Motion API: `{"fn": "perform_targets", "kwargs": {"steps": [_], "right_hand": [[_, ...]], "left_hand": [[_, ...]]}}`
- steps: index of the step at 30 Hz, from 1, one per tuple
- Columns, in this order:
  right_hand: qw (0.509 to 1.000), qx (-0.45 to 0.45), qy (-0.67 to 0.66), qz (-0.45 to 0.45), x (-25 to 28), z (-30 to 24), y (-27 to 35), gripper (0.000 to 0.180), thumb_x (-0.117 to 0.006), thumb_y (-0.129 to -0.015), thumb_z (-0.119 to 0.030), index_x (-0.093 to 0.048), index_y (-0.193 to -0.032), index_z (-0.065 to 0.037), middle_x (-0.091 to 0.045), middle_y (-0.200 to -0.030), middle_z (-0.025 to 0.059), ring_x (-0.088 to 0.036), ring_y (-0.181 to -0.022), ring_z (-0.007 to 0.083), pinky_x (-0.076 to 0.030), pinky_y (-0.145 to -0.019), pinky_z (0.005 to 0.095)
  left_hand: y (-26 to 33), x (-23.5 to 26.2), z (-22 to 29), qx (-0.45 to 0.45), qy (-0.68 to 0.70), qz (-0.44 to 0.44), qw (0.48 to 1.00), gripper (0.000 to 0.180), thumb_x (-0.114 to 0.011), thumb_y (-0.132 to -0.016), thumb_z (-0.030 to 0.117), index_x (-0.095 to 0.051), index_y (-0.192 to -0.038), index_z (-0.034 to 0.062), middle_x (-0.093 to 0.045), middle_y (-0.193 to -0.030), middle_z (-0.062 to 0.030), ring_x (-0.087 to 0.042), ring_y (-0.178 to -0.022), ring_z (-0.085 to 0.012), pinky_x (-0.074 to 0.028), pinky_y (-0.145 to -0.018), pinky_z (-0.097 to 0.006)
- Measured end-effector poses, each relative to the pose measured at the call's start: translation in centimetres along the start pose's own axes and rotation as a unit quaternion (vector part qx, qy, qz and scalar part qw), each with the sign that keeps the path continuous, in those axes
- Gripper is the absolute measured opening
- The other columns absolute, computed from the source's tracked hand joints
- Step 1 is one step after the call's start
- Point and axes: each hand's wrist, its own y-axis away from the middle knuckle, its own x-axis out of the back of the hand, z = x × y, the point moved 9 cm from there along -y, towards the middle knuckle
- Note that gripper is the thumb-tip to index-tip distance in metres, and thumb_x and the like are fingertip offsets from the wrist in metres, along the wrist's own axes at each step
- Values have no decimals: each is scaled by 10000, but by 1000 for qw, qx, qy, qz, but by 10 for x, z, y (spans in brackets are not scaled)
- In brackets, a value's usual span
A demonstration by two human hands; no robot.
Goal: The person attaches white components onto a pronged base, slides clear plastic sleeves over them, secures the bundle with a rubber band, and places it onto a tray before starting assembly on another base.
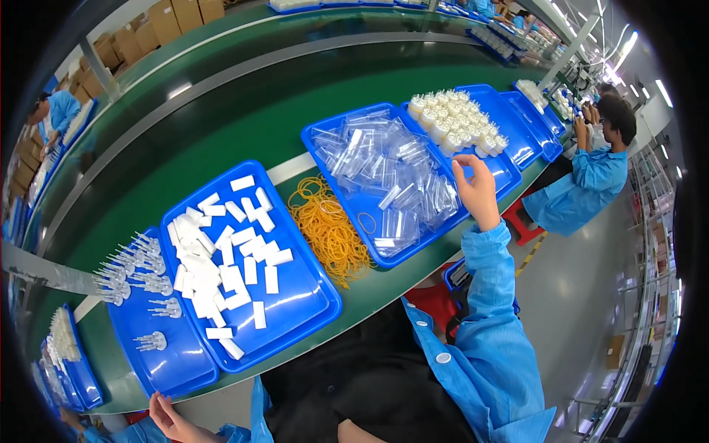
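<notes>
My right hand [478,193] hangs over the right edge of a blue tray of clear plastic sleeves [384,159]. Its fingers are bent and apart from the thumb, with nothing visible in them. Just beyond lie several round white parts with clear pins [454,122], in the neighbouring blue tray [509,171]. At the lower left, my left hand [171,421] is by the near edge of a blue tray [173,367] holding grey-white pronged parts [151,341]. Its fingers are loosely curled and apart, and I see nothing held.
White rectangular blocks [251,269] fill a blue tray at centre left. Yellow rubber bands [329,229] lie heaped between trays on the green conveyor table [244,136]. A metal post [52,273] crosses at left. A co-worker in blue [583,188] sits at right.
</notes>
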Motion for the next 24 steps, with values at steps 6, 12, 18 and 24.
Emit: {"fn": "perform_targets", "kwargs": {"steps": [6,12,18,24], "right_hand": [[971,0,-226,-81,-63,43,-57,244,-547,-899,-199,-609,-1074,-42,-639,-1033,159,-606,-992,284,-477,-821,332],[984,-35,-114,-133,-116,69,-71,425,-426,-936,-376,-526,-1210,-66,-600,-1124,192,-554,-1078,350,-392,-961,394],[973,-94,-81,-195,-115,44,-73,508,-314,-937,-477,-514,-1217,-104,-582,-1161,182,-509,-1134,350,-256,-1020,515],[934,-184,-54,-303,-147,77,-71,630,-277,-931,-497,-434,-1286,-1,-465,-1309,207,-398,-1254,362,-203,-1043,572]], "left_hand": [[-17,14,-25,2,8,20,1000,241,-535,-907,188,-598,-1038,-4,-598,-1075,-116,-555,-1006,-216,-463,-863,-312],[-16,3,191,-264,87,83,957,230,-566,-888,177,-606,-914,-48,-622,-880,-165,-571,-807,-228,-453,-768,-344],[66,-161,378,-592,-52,-452,665,188,-583,-761,66,-596,-936,-1,-605,-1028,-165,-532,-1062,-347,-426,-902,-440],[177,-369,428,-631,144,-582,492,193,-595,-789,28,-592,-982,12,-591,-1046,-150,-505,-1084,-354,-426,-917,-422]]}}
